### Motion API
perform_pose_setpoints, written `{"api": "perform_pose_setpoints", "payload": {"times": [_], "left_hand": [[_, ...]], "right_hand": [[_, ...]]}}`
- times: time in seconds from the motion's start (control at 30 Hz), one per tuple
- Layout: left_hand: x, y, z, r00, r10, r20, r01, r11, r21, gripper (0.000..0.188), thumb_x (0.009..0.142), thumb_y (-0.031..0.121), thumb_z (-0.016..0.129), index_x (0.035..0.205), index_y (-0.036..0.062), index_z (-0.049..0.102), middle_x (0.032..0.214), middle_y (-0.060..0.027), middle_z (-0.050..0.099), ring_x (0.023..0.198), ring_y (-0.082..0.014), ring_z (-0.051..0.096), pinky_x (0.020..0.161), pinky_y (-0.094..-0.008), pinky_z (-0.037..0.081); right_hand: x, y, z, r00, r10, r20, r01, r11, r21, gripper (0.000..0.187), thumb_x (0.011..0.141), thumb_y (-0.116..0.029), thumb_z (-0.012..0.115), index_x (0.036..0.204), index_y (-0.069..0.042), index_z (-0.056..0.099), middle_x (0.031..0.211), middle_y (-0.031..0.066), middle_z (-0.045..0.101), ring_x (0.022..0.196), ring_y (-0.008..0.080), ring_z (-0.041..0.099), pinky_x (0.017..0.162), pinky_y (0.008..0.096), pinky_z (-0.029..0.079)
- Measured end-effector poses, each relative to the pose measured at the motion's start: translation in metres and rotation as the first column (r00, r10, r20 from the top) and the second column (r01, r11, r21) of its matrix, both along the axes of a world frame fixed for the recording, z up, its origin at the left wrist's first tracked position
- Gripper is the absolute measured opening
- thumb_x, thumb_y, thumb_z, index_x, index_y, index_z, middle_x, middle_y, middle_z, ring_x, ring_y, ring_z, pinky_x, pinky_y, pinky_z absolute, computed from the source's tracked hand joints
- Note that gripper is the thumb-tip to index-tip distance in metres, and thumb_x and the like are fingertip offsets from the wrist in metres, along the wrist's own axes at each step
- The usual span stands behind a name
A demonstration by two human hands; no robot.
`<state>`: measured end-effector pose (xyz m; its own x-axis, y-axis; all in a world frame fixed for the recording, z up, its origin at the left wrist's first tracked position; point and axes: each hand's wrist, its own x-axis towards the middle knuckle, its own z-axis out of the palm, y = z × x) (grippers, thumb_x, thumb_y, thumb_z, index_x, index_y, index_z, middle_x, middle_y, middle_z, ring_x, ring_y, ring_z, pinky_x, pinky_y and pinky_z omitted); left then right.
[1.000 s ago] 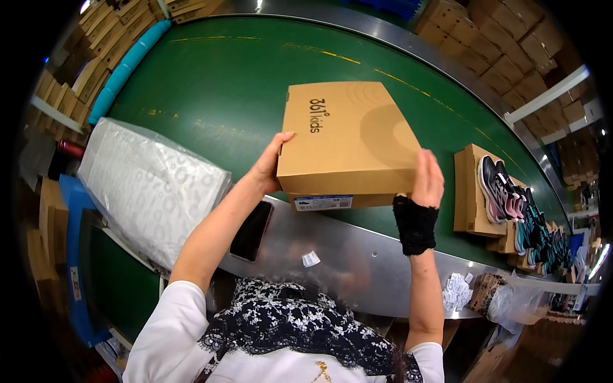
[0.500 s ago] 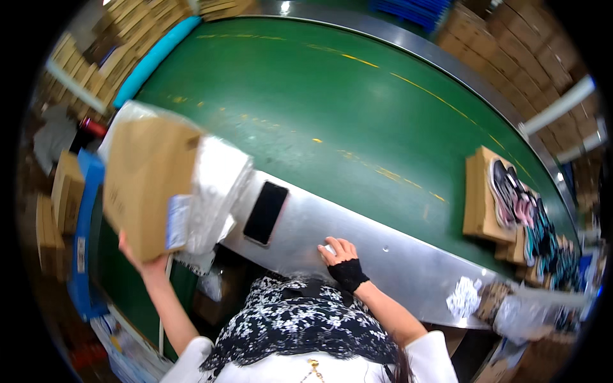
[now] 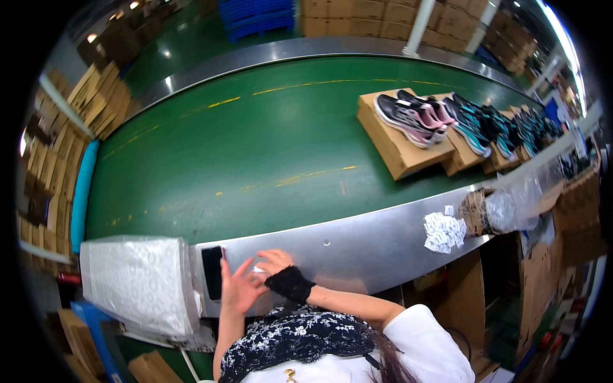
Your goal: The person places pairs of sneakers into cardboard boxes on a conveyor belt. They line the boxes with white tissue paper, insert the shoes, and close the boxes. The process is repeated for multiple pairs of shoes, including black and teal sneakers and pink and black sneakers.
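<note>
The left hand [image 3: 239, 286] is raised with its fingers spread and slightly fanned, holding nothing; its fingertips sit just at the right edge of a dark flat phone-like device [image 3: 212, 272] that lies on the metal ledge [image 3: 364, 246] of the conveyor. The right hand [image 3: 271, 262], with a black wrap at the wrist, rests with its fingers loosely curled and half open on the same ledge, just at 1 o'clock of the left hand; whether it pinches a small pale thing under its fingertips cannot be told. The device lies at 9 o'clock of both hands, touching or nearly touching the left fingers. At 9 o'clock beyond it stands a white wrapped bundle [image 3: 137, 284], close against the ledge's end. The ledge runs open toward 3 o'clock up to a heap of small white paper slips [image 3: 444, 230]. Above, at 12 o'clock, the green belt [image 3: 255, 153] lies broad and bare; cardboard boxes topped with sports shoes [image 3: 415, 121] sit well apart at 1 to 2 o'clock.
</note>
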<state>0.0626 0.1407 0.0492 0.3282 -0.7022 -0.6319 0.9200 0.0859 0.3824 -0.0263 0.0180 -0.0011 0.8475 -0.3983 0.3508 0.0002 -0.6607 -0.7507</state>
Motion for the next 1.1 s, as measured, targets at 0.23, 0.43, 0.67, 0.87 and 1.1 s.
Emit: {"api": "perform_pose_setpoints", "payload": {"times": [0.23, 0.43, 0.67, 0.87, 1.1], "left_hand": [[0.01, -0.072, -0.021, 0.979, -0.177, 0.103, 0.166, 0.98, 0.109, 0.023, 0.084, 0.029, 0.054, 0.081, 0.0062, 0.052, 0.054, -0.0008, 0.042, 0.05, -0.0135, 0.041, 0.047, -0.0287, 0.035], [0.009, -0.081, -0.014, 0.967, -0.241, 0.083, 0.225, 0.961, 0.162, 0.025, 0.083, 0.029, 0.055, 0.08, 0.0043, 0.051, 0.054, 0.001, 0.038, 0.048, -0.0111, 0.037, 0.048, -0.0282, 0.034], [0.002, -0.096, 0.024, 0.949, -0.23, 0.215, 0.204, 0.97, 0.134, 0.023, 0.084, 0.023, 0.053, 0.086, 0.0006, 0.054, 0.056, 0.0005, 0.039, 0.047, -0.0098, 0.035, 0.042, -0.0248, 0.03], [-0.025, -0.091, 0.161, 0.655, -0.236, 0.718, 0.452, 0.884, -0.122, 0.02, 0.084, 0.013, 0.051, 0.089, -0.0043, 0.059, 0.058, -0.0024, 0.042, 0.048, -0.0102, 0.038, 0.043, -0.0229, 0.032], [-0.052, -0.067, 0.262, 0.675, 0.231, 0.701, 0.623, 0.33, -0.709, 0.019, 0.077, 0.007, 0.06, 0.081, -0.0108, 0.061, 0.068, -0.0215, 0.056, 0.042, -0.018, 0.045, 0.033, -0.0257, 0.031]], "right_hand": [[-0.05, -0.134, -0.023, 0.799, -0.581, 0.154, 0.517, 0.795, 0.317, 0.057, 0.068, -0.019, 0.066, 0.116, -0.001, 0.042, 0.11, 0.0157, 0.047, 0.098, 0.025, 0.049, 0.082, 0.0331, 0.041], [-0.133, -0.326, -0.013, 0.377, -0.886, -0.27, 0.622, 0.026, 0.783, 0.041, 0.071, -0.03, 0.07, 0.086, 0.001, 0.048, 0.067, 0.007, 0.052, 0.056, 0.0156, 0.049, 0.048, 0.0289, 0.043], [-0.065, -0.29, -0.06, 0.544, -0.832, -0.106, 0.283, 0.064, 0.957, 0.044, 0.07, -0.038, 0.07, 0.087, -0.008, 0.043, 0.058, 0.0039, 0.047, 0.038, 0.0123, 0.042, 0.034, 0.023, 0.036], [-0.057, -0.158, -0.013, 0.931, -0.179, -0.318, 0.337, 0.088, 0.937, 0.027, 0.081, -0.02, 0.059, 0.1, -0.002, 0.049, 0.082, 0.0098, 0.059, 0.068, 0.0188, 0.059, 0.055, 0.0279, 0.048], [-0.076, -0.157, 0.085, 0.966, -0.257, 0.012, 0.239, 0.915, 0.324, 0.028, 0.079, -0.013, 0.061, 0.103, -0.001, 0.054, 0.086, 0.0079, 0.059, 0.074, 0.0148, 0.058, 0.067, 0.0263, 0.046]]}}
